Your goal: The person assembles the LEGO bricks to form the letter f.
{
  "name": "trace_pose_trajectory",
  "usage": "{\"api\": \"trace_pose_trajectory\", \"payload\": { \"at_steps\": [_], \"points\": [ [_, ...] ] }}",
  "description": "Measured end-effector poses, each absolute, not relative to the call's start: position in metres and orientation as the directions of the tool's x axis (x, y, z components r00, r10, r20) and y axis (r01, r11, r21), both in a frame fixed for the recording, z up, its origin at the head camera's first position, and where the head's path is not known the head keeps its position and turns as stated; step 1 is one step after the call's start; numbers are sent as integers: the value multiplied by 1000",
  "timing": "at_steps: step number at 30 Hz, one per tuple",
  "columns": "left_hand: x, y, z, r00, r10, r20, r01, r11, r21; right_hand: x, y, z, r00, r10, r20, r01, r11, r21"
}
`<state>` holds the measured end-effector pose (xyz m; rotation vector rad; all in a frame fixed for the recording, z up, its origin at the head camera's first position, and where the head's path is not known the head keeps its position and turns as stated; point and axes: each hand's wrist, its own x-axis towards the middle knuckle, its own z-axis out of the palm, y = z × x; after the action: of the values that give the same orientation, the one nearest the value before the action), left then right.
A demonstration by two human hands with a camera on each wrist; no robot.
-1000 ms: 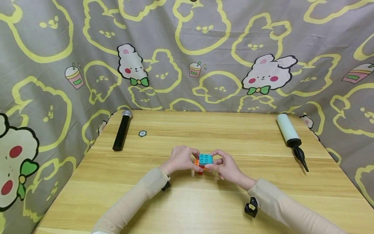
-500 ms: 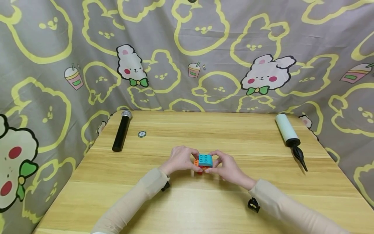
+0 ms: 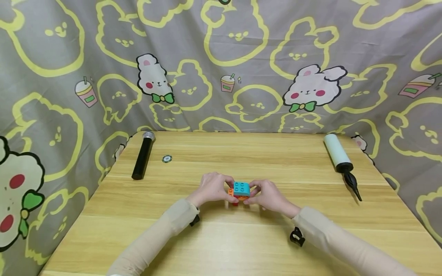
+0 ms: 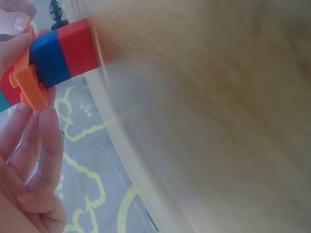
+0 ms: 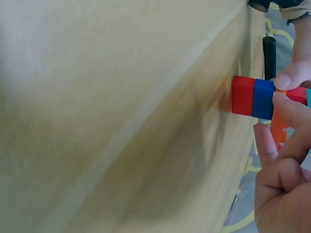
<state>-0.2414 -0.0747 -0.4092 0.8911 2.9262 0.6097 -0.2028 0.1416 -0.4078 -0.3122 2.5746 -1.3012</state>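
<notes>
A small stack of toy building bricks stands upright at the table's middle. On top is a teal brick point(image 3: 241, 188) with studs and one curved side. Below it come a red brick point(image 4: 9, 90), a flat orange plate point(image 4: 31, 85) sticking out sideways, a blue brick point(image 5: 263, 99) and a red brick point(image 5: 243, 96) at or on the tabletop. My left hand point(image 3: 215, 187) pinches the stack's left side between thumb and fingers. From the right, my right hand point(image 3: 271, 195) pinches it around the orange plate's level. Fingers hide part of the joints.
A black microphone point(image 3: 142, 158) and a round chip point(image 3: 167, 158) lie at the wooden table's point(image 3: 214, 245) back left. A white hand pump point(image 3: 336, 152) with a black nozzle lies at the back right. A patterned curtain point(image 3: 255, 50) surrounds the table.
My right thumb has slid from the teal brick's lower edge down to the orange plate, and that hand has shifted slightly. My left hand keeps its hold. The head view has drifted slightly.
</notes>
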Motion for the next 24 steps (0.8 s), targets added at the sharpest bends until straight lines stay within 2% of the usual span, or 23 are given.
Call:
{"api": "trace_pose_trajectory", "payload": {
  "at_steps": [8, 16, 24],
  "points": [
    [-239, -78, -407, -825, 558, 90, 549, 753, 363, -205, 143, -411, -955, -247, -164, 9, 528, -849],
    [-238, -84, -405, -834, 539, 119, 541, 753, 375, -206, 155, -409, -962, -220, -161, 28, 506, -862],
    [-238, -77, -409, -828, 545, 135, 556, 760, 338, -206, 157, -409, -964, -213, -162, 42, 478, -877]
  ]
}}
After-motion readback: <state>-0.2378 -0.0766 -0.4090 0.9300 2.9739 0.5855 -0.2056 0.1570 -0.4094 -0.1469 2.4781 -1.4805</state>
